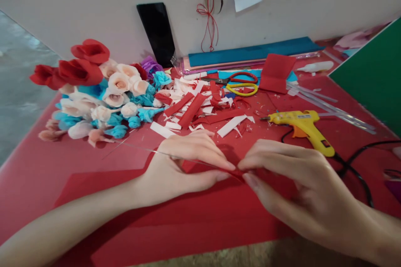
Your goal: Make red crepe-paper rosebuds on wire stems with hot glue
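My left hand (184, 164) is closed in a pinch, thumb and index fingertip together on a thin wire (142, 149) and the edge of a small piece of red crepe paper (237, 172). The wire runs out leftward across the back of that hand. Facing it, my right hand (300, 187) pinches the same red piece, its fingertips almost meeting those of my left. The wire's right end is hidden among the fingers. Under both hands lies a large red paper sheet (175, 233) at the table's front edge.
Paper flowers (115, 87) are heaped at left, beside paper scraps (191, 108). Scissors (241, 83) lie behind. A yellow glue gun (300, 125), its black cable (357, 179) and clear glue sticks (332, 104) are at right. A phone (157, 33) leans on the wall; a green board (376, 75) stands right.
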`<action>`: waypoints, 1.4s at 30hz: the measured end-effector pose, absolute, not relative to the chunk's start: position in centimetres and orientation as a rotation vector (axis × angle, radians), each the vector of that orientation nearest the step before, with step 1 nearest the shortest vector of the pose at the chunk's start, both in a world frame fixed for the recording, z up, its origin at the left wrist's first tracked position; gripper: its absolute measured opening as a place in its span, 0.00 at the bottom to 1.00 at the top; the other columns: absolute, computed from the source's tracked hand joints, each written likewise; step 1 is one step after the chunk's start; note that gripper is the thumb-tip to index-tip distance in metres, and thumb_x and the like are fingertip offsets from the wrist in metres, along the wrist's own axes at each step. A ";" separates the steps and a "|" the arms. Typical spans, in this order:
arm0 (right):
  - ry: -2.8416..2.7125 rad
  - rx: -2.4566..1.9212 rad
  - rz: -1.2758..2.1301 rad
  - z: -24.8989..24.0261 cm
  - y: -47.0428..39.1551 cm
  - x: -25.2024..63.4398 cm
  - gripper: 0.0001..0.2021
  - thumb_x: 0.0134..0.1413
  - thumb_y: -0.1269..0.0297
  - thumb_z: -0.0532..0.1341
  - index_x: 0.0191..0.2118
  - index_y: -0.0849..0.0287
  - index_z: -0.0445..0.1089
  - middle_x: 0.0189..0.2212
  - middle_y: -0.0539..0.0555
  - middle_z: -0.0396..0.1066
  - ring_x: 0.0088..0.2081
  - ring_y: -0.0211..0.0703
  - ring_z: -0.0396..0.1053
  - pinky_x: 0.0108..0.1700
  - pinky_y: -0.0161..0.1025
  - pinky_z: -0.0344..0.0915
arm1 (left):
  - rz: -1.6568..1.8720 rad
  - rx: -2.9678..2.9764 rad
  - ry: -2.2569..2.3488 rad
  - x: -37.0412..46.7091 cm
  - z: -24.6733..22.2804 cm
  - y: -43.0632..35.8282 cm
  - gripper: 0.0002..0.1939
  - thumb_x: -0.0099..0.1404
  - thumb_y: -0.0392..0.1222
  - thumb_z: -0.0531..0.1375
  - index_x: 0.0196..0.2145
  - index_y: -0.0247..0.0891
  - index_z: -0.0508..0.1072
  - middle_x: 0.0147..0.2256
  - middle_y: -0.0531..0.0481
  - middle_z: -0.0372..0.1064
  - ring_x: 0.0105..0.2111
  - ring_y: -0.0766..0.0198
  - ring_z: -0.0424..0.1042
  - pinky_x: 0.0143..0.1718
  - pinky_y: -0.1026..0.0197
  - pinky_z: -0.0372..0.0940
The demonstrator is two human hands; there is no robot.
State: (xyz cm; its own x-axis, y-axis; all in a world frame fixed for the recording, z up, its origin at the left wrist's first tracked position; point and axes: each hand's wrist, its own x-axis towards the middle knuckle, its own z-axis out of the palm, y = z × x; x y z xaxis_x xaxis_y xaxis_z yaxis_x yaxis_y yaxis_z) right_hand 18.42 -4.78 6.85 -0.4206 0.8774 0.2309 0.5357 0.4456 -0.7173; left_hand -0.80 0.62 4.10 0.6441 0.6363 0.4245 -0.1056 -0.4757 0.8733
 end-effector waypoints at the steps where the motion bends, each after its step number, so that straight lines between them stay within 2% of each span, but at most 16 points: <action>1: -2.108 -1.186 0.787 7.0 -4.7 18.5 0.05 0.50 0.74 0.54 0.31 0.60 0.66 0.26 0.50 0.68 0.27 0.32 0.65 0.30 0.27 0.63 | 0.942 1.874 0.413 -0.8 4.2 0.6 0.07 0.52 0.27 0.62 0.31 0.32 0.76 0.28 0.45 0.74 0.29 0.65 0.71 0.43 0.57 0.63; 6: -2.043 -1.218 0.915 7.0 -4.5 18.5 0.07 0.52 0.72 0.54 0.28 0.58 0.67 0.30 0.49 0.71 0.31 0.33 0.68 0.26 0.26 0.62 | 0.936 1.904 0.388 -0.7 4.3 0.6 0.07 0.51 0.26 0.62 0.30 0.31 0.75 0.28 0.44 0.74 0.29 0.65 0.71 0.41 0.57 0.64; 11: -1.955 -1.242 1.136 7.1 -3.9 18.4 0.07 0.50 0.73 0.55 0.27 0.58 0.69 0.26 0.47 0.71 0.27 0.32 0.67 0.26 0.25 0.62 | 0.896 1.973 0.346 -0.7 4.3 0.9 0.08 0.52 0.25 0.60 0.31 0.31 0.75 0.28 0.44 0.74 0.29 0.65 0.71 0.37 0.58 0.64; 17: -1.899 -1.262 1.245 7.1 -3.8 18.3 0.07 0.46 0.76 0.56 0.26 0.59 0.69 0.23 0.45 0.70 0.25 0.30 0.65 0.26 0.24 0.61 | 0.880 2.094 0.347 -0.7 4.6 0.9 0.09 0.52 0.24 0.59 0.30 0.34 0.74 0.28 0.46 0.74 0.29 0.66 0.71 0.44 0.54 0.62; 20: -1.886 -1.280 1.205 6.9 -4.0 18.2 0.07 0.45 0.76 0.56 0.26 0.59 0.69 0.24 0.46 0.70 0.26 0.30 0.65 0.26 0.24 0.62 | 0.873 2.095 0.351 -0.8 4.6 0.9 0.10 0.52 0.25 0.59 0.30 0.35 0.74 0.28 0.46 0.74 0.29 0.66 0.71 0.45 0.55 0.62; 27: -1.934 -1.301 1.143 7.1 -4.4 18.3 0.06 0.45 0.76 0.56 0.27 0.59 0.68 0.23 0.45 0.69 0.25 0.29 0.64 0.26 0.24 0.60 | 0.850 2.086 0.340 -1.0 4.5 0.9 0.09 0.52 0.26 0.60 0.31 0.35 0.74 0.29 0.46 0.74 0.30 0.65 0.71 0.36 0.60 0.66; 34: -1.972 -1.325 1.053 6.9 -4.1 18.0 0.06 0.46 0.75 0.57 0.28 0.58 0.68 0.24 0.45 0.68 0.25 0.28 0.63 0.27 0.24 0.60 | 0.892 2.057 0.369 -0.9 4.4 0.8 0.09 0.52 0.27 0.61 0.32 0.35 0.74 0.29 0.46 0.74 0.30 0.65 0.71 0.40 0.57 0.64; 38: -1.994 -1.262 0.940 6.9 -4.4 18.1 0.05 0.45 0.77 0.58 0.27 0.60 0.67 0.23 0.45 0.66 0.24 0.25 0.61 0.27 0.22 0.59 | 0.945 1.984 0.419 -0.8 4.2 0.5 0.09 0.50 0.26 0.62 0.32 0.32 0.74 0.27 0.46 0.73 0.28 0.65 0.70 0.41 0.57 0.63; 42: -2.025 -1.233 0.775 6.5 -4.8 18.1 0.04 0.45 0.77 0.58 0.27 0.61 0.67 0.24 0.47 0.65 0.26 0.28 0.62 0.29 0.25 0.61 | 0.953 1.958 0.400 -0.8 3.9 0.6 0.11 0.50 0.24 0.62 0.33 0.31 0.74 0.26 0.46 0.73 0.27 0.66 0.69 0.38 0.59 0.63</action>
State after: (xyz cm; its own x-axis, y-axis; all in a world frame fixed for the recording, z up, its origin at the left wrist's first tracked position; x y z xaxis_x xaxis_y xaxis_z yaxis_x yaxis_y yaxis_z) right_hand 18.09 -4.82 6.50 -0.3580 0.9090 0.2134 0.5341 0.3868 -0.7517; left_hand -0.75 0.61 3.92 0.6515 0.5997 0.4647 -0.0889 -0.5480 0.8318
